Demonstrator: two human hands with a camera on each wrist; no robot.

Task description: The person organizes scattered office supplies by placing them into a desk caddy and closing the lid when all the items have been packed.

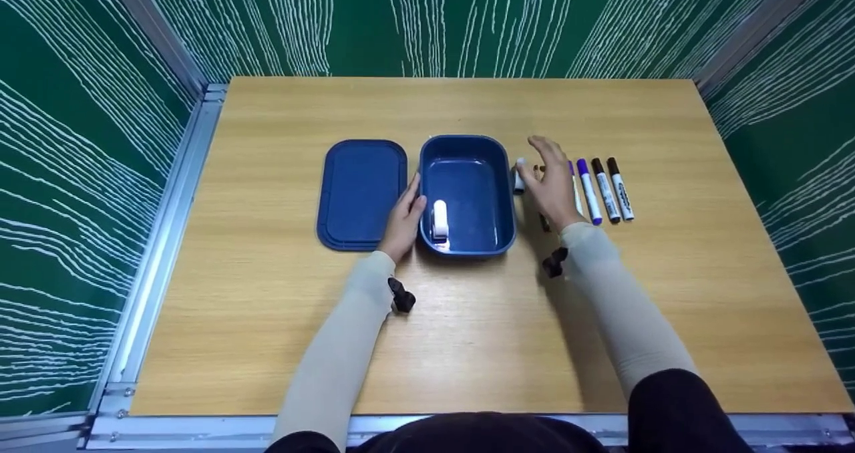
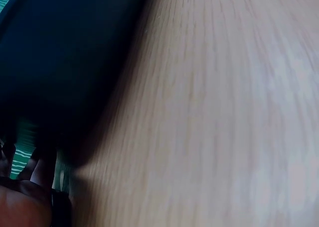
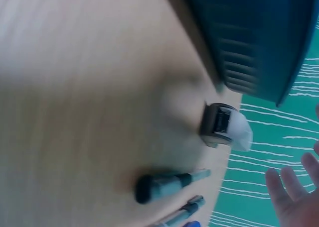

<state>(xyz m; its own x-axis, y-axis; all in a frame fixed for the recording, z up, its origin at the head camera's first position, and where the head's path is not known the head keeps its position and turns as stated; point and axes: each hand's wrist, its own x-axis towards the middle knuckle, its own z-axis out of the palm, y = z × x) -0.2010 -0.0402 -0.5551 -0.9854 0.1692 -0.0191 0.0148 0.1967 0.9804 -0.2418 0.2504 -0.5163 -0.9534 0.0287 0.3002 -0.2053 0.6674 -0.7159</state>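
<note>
Blue box (image 1: 477, 196) stands upright and lidless near the middle of the counter (image 1: 461, 346), its longer sides running from 6 to 12 o'clock as the wearer looks down. At its 9 o'clock a flat blue lid (image 1: 362, 189) lies on the wood. Inside the box, towards 7 o'clock, a white oblong item (image 1: 439, 219) sits close to the wall.

The left grip (image 1: 403, 220), a bare hand, is at the box's 8 o'clock, fingers nearly straight and laid against the outer wall, with the thumb near the rim; it is unclenched, touching the box.

The right grip (image 1: 551, 189) hovers at 3 o'clock from the box, thumb and fingers spread apart and holding nothing. Near the thumb, just beside the box's wall at 3 o'clock, stands a small dark-and-white item (image 3: 224, 126). The right wrist view shows the fingers apart from it; whether the thumb touches it I cannot tell.

Further out towards 3 o'clock, a purple-capped marker (image 1: 589, 191) and two dark-capped markers (image 1: 606, 190) lie side by side, caps pointing to about 11 o'clock. Other markers are partly hidden by the right hand. Pale sleeves (image 1: 340, 349) cover both forearms, and green walls (image 1: 364, 22) with white lines stand beyond the counter's 12 o'clock edge.
</note>
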